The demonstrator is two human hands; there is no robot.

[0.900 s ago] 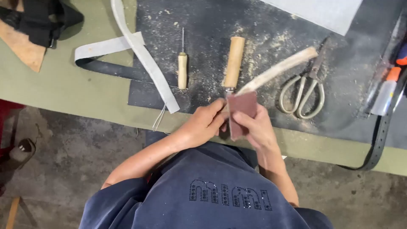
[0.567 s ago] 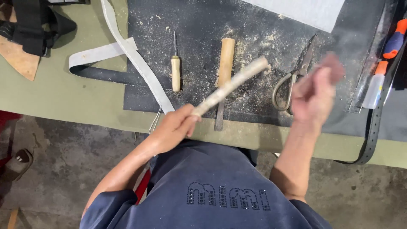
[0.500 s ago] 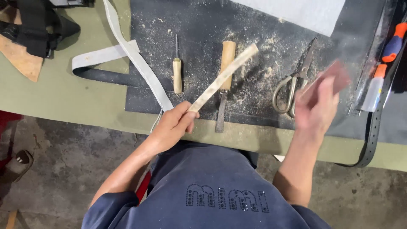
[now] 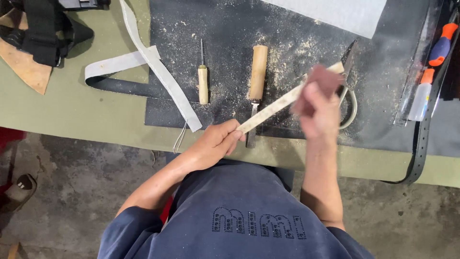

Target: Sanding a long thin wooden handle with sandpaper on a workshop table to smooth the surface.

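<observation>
At nine o'clock a brown leather scrap (image 4: 25, 67) lay under a black strap bundle (image 4: 45, 31) on the olive tabletop (image 4: 76, 112), and a pale grey band (image 4: 153, 62) ran from eleven o'clock down onto the dusty black mat (image 4: 230, 24). On the mat stood a small awl with a wooden handle (image 4: 203, 81), then a knife with a longer wooden handle (image 4: 258, 72), both pointing toward twelve and six. The left hand (image 4: 215, 141) was closed around the near end of a long pale strip (image 4: 282, 101), which slanted up toward two o'clock above the mat. The right hand (image 4: 318, 112), blurred, was clamped on a reddish-brown sanding pad (image 4: 322, 82) pressed against the strip's far end. Scissors (image 4: 349, 81) showed partly behind that hand. At one o'clock lay a pale grey sheet (image 4: 340, 12); at three o'clock a small clear bottle with an orange cap (image 4: 421, 96), an orange-and-blue tool handle (image 4: 442, 43), and a black belt with holes (image 4: 424, 139).
</observation>
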